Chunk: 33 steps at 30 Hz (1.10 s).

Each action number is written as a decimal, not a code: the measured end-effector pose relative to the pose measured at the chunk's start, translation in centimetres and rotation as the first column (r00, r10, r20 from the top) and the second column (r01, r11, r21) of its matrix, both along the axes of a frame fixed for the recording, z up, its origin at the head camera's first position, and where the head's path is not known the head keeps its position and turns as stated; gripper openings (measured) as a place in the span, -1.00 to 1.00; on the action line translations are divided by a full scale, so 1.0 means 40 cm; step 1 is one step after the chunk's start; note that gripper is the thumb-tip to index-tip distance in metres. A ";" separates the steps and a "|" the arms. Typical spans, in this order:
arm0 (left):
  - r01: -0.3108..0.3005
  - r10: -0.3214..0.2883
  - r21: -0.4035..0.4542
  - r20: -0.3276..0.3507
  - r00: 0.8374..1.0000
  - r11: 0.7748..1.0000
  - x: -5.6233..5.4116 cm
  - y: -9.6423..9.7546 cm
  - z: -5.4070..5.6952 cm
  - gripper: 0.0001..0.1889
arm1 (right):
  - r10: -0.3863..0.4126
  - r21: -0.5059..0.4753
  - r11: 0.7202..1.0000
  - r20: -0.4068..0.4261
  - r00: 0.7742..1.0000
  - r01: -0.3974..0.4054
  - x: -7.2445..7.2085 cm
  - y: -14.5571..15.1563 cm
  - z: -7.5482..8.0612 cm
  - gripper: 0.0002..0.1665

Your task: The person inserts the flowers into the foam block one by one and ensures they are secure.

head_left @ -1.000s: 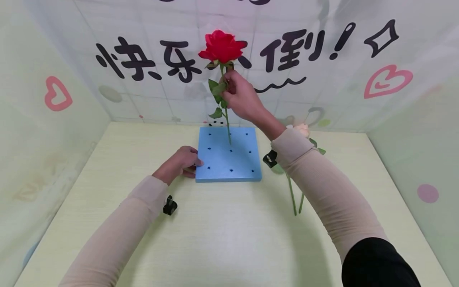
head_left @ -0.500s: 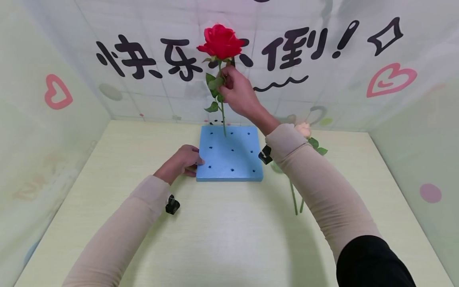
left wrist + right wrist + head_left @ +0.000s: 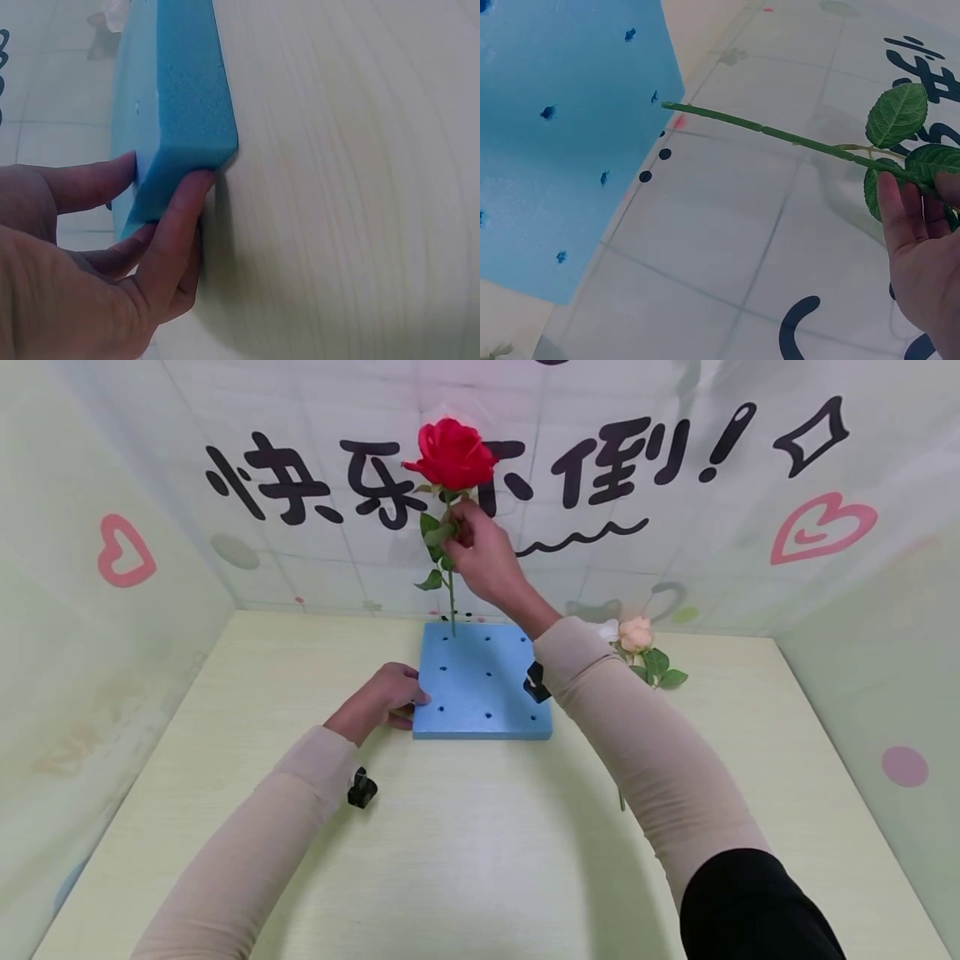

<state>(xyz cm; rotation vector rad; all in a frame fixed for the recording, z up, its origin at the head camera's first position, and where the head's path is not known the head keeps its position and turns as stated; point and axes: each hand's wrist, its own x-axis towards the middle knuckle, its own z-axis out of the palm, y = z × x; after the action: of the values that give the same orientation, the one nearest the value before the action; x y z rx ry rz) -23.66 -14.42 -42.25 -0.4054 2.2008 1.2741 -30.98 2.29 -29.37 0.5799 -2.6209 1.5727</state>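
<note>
A red rose point(image 3: 453, 455) with a green stem and leaves stands upright in my right hand point(image 3: 483, 552), which pinches the stem below the bloom. In the right wrist view the lower tip of the rose stem point(image 3: 727, 118) reaches close to a hole at the back left corner of a blue foam block point(image 3: 525, 165). My left hand point(image 3: 382, 697) grips the left edge of this foam block point(image 3: 465, 693), thumb on top. In the left wrist view, fingers point(image 3: 180, 217) press against its side near the corner.
A peach rose point(image 3: 636, 633) lies on the table point(image 3: 480, 843) to the right, partly behind my right sleeve, with a whitish bloom point(image 3: 606, 630) beside it. A printed backdrop point(image 3: 300, 568) rises behind the foam block, and side panels flank the table.
My right hand has moved left with the red rose, bringing its stem tip from over the block's middle to its back left corner. My left hand keeps its grip on the block.
</note>
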 end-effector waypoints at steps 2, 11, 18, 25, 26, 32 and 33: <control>0.004 -0.004 0.002 -0.001 1.000 1.000 0.000 0.000 0.000 -0.40 | -0.003 -0.006 1.000 -0.003 1.000 0.003 -0.002 -0.004 -0.006 -0.70; 0.004 -0.004 0.001 -0.002 1.000 1.000 0.001 0.002 -0.004 -0.40 | -0.024 -0.013 1.000 -0.017 1.000 0.024 -0.008 -0.016 -0.025 -0.70; 0.011 -0.011 0.002 0.006 1.000 1.000 -0.003 -0.006 -0.007 -0.39 | -0.022 -0.028 0.999 -0.033 0.999 0.021 -0.016 -0.032 -0.038 -0.70; 0.015 -0.015 0.000 0.017 1.000 1.000 -0.007 -0.012 -0.007 -0.38 | -0.035 -0.022 0.999 -0.033 0.999 0.034 -0.016 -0.051 -0.040 -0.70; 0.015 -0.015 -0.001 0.018 1.000 1.000 -0.007 -0.012 -0.007 -0.39 | -0.035 -0.016 0.999 -0.030 0.999 0.035 -0.016 -0.053 -0.041 -0.69; 0.010 -0.010 -0.002 0.021 1.000 1.000 -0.007 -0.010 -0.009 -0.40 | -0.035 0.027 0.999 -0.028 0.999 0.036 -0.013 -0.056 -0.047 -0.69; 0.008 -0.008 -0.003 0.021 1.000 1.000 -0.008 -0.010 -0.009 -0.40 | -0.033 0.030 0.999 -0.031 0.999 0.034 -0.013 -0.056 -0.048 -0.69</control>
<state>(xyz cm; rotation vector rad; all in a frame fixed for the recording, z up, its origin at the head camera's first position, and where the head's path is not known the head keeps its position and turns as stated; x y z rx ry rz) -23.96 -14.81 -42.61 -0.4092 2.1844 1.2571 -31.51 0.04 -31.27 0.5534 -2.6231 1.5045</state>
